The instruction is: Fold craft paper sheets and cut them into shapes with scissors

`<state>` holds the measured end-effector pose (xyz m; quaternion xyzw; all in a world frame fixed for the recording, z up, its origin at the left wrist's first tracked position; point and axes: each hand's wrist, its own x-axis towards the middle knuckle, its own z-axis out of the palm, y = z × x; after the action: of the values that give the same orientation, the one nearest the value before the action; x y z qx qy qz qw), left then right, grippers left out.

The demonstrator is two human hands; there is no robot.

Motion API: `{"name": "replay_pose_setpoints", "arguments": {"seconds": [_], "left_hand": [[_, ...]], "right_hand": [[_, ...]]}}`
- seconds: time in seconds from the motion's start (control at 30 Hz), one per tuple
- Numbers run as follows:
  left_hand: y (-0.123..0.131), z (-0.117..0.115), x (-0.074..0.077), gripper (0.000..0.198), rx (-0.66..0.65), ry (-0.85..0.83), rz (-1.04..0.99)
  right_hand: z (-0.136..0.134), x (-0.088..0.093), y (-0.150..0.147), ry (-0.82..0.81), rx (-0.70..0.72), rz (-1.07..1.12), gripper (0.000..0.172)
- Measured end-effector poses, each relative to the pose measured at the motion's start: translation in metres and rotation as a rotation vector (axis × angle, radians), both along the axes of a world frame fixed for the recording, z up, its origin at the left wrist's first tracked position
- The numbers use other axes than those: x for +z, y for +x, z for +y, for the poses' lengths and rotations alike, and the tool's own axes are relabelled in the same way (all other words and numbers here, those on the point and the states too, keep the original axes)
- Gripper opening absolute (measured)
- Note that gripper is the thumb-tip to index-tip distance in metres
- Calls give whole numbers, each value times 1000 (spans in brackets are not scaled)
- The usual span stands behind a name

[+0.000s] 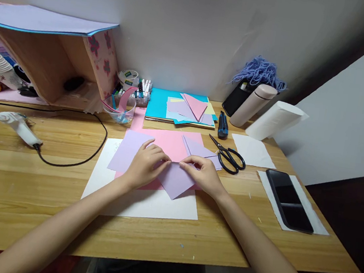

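A folded piece of lilac paper [176,181] is pinched along its top edge, its pointed lower end facing me. My left hand [147,162] grips its upper left side between thumb and finger. On the upper right side, my right hand [204,172] pinches the same edge. Beneath lie a pink sheet [165,138] and a white sheet [155,209]. Another lilac sheet [126,150] rests to the left of my left hand. Beyond my right hand are folded lilac pieces [200,149] and black-handled scissors [229,157].
A glue gun [18,127] with a black cord lies left. Behind are a plastic cup [123,113], markers [146,88], a blue paper stack [158,102] and a utility knife [223,126]. A pink bottle [253,105], tissue roll [274,122] and phone [289,200] stand or lie right.
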<state>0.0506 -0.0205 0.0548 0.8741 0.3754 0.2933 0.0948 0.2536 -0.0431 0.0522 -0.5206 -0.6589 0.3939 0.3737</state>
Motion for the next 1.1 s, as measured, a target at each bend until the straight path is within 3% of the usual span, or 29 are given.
{"name": "replay_pose_setpoints", "arguments": {"seconds": [0.27, 0.33, 0.47, 0.53, 0.67, 0.8, 0.87, 0.97, 1.1], "left_hand": [[-29, 25, 4, 18, 143, -105, -13], [-43, 34, 3, 20, 289, -103, 27], [-69, 49, -6, 31, 747, -185, 172], [-77, 53, -10, 47, 831, -268, 190], [-82, 57, -16, 58, 765, -375, 70], [-82, 59, -17, 39, 730, -421, -10], [-80, 59, -14, 31, 666, -426, -50], [-72, 54, -7, 34, 539, -392, -195], [-63, 48, -3, 38, 534, -334, -259]], "right_hand": [[17, 9, 36, -83, -183, -3, 24], [24, 6, 51, -84, -304, 7, 29], [38, -8, 76, -77, -497, -132, 33], [41, -15, 82, -37, -535, -290, 27], [43, -21, 82, 243, -564, -517, 20], [41, -20, 77, 382, -517, -533, 17], [39, -18, 72, 400, -473, -483, 17], [33, -14, 58, 339, -390, -334, 20], [22, -10, 34, 191, -237, -165, 24]]}}
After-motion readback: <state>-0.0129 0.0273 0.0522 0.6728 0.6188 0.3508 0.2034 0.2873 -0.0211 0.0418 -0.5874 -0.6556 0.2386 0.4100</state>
